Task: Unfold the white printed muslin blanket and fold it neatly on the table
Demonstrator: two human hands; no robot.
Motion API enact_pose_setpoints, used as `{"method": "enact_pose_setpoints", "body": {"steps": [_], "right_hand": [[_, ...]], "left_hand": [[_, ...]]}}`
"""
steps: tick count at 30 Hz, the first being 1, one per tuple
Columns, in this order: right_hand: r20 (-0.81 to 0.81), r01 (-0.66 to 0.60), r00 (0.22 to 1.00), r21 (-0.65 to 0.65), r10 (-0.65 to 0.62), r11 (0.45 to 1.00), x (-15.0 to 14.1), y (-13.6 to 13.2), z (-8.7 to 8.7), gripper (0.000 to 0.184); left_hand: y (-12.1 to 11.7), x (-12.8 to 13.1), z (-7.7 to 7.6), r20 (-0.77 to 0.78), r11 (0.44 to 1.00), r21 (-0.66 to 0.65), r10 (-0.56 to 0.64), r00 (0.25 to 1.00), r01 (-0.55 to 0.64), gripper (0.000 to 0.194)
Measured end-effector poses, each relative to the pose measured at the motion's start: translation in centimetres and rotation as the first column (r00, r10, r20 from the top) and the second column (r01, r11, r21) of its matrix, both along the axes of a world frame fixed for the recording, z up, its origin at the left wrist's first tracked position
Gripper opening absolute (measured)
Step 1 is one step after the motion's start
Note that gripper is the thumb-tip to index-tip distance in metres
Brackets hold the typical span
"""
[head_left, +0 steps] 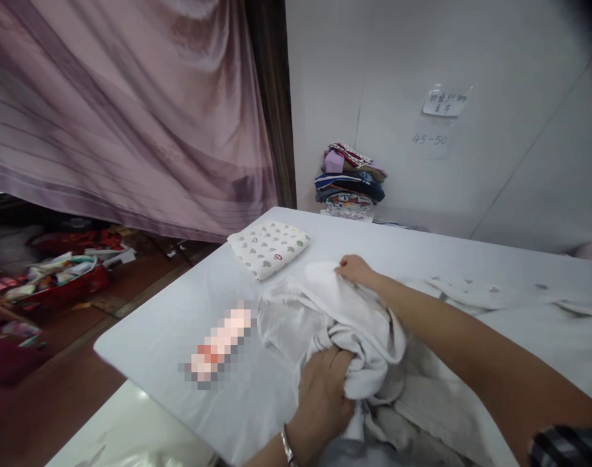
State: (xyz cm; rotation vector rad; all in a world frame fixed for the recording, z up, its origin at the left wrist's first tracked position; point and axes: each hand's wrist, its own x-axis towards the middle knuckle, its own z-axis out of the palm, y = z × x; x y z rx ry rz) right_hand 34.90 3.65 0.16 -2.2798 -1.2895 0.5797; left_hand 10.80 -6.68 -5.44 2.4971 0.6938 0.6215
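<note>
Far L: red tub [89,282]. On tabletop [154,337], blurred pinkish item [222,340], then folded mushroom-print cloth [267,250]. Mid: bunched white cloth [286,311] over tabletop; L hand [325,389] grip clenched round its folds, R hand [355,269] grip pinching its upper pt. R: spread pale cloth [544,331].

The head camera faces forward and down, near the table [145,337].
</note>
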Motion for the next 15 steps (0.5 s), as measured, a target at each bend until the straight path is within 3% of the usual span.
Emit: {"method": "enact_pose_setpoints", "body": {"steps": [2,4,6,7,9,11,13,15], "right_hand": [[0.013,0.060,0.998,0.120,-0.062,0.991,0.0,0.9,1.7,0.026],[-0.004,0.010,1.000,0.314,-0.009,0.949,-1.2,0.7,3.2,0.027],[0.012,-0.193,0.977,0.473,0.213,0.860,-3.6,-0.8,4.1,0.022],[0.040,-0.338,0.930,0.480,0.364,0.809,-4.9,-1.9,4.3,0.018],[0.086,-0.602,0.780,0.368,0.619,0.708,-7.5,-4.6,4.2,0.013],[0.187,-0.761,0.647,0.232,0.740,0.606,-9.3,-7.3,3.6,0.010],[0.347,-0.833,0.545,0.124,0.763,0.539,-10.1,-9.7,2.9,0.009],[0.487,-0.845,0.495,0.079,0.719,0.528,-10.4,-11.8,2.5,0.010]], "left_hand": [[0.0,0.0,0.1,-0.002,1.000,-0.006,-0.002,1.000,0.002,0.032],[0.0,0.0,0.2,-0.005,1.000,-0.008,0.005,1.000,-0.005,0.030],[0.1,-0.1,0.2,-0.007,1.000,-0.005,0.009,1.000,-0.009,0.033],[0.1,-0.1,0.2,-0.007,1.000,-0.004,0.010,1.000,-0.010,0.035],[0.2,-0.1,0.2,-0.005,1.000,-0.001,0.012,1.000,-0.012,0.040],[0.3,0.0,0.1,-0.027,1.000,-0.019,0.003,1.000,-0.003,0.040],[0.3,0.1,0.0,-0.108,0.998,-0.067,-0.013,0.994,0.005,0.034],[0.3,0.1,0.0,-0.244,0.993,-0.120,-0.018,0.970,-0.011,0.027]]}}
